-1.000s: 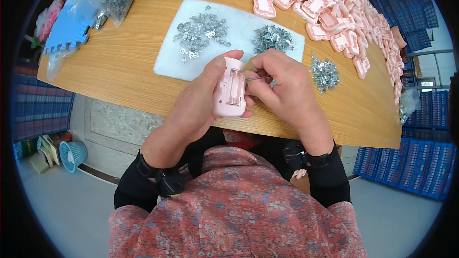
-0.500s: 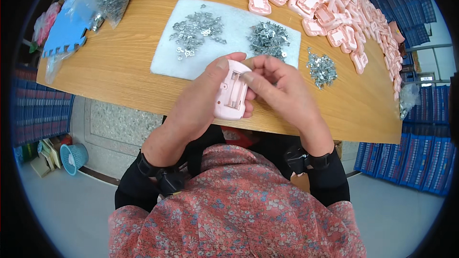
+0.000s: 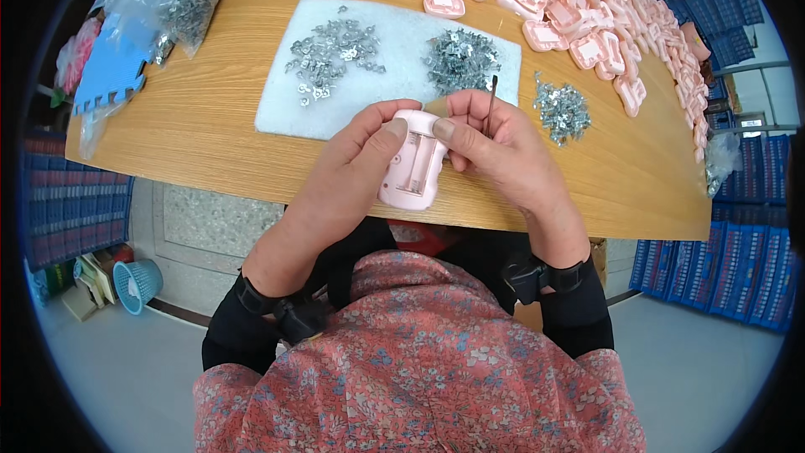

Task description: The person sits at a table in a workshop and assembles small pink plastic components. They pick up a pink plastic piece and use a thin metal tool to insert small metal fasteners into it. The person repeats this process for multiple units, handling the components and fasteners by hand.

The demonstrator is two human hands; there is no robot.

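Note:
A pale pink plastic casing (image 3: 411, 193) with a long open battery compartment is held over the table's front edge, compartment side up. My left hand (image 3: 356, 155) is closed on its left side, thumb on the upper left corner. At the upper right corner, the thumb of my right hand (image 3: 499, 147) presses against the casing. Between this hand's fingers sits a thin rod-like tool (image 3: 492, 94) with a dark tip pointing up and away; its other end is hidden. Beyond my hands, a white foam pad (image 3: 281, 105) carries two heaps of small metal contact pieces (image 3: 331, 54).
More small metal pieces (image 3: 562, 109) lie on the wooden table (image 3: 201, 117), right of the pad. Many pink casings (image 3: 587, 50) are heaped at the far right. At the far left are a clear bag (image 3: 189, 8) of metal parts and a blue foam mat (image 3: 109, 71).
The thin tool now shows upright in my right hand; it did not show before. My right fingers have shifted around the casing's upper right corner. The view has moved slightly.

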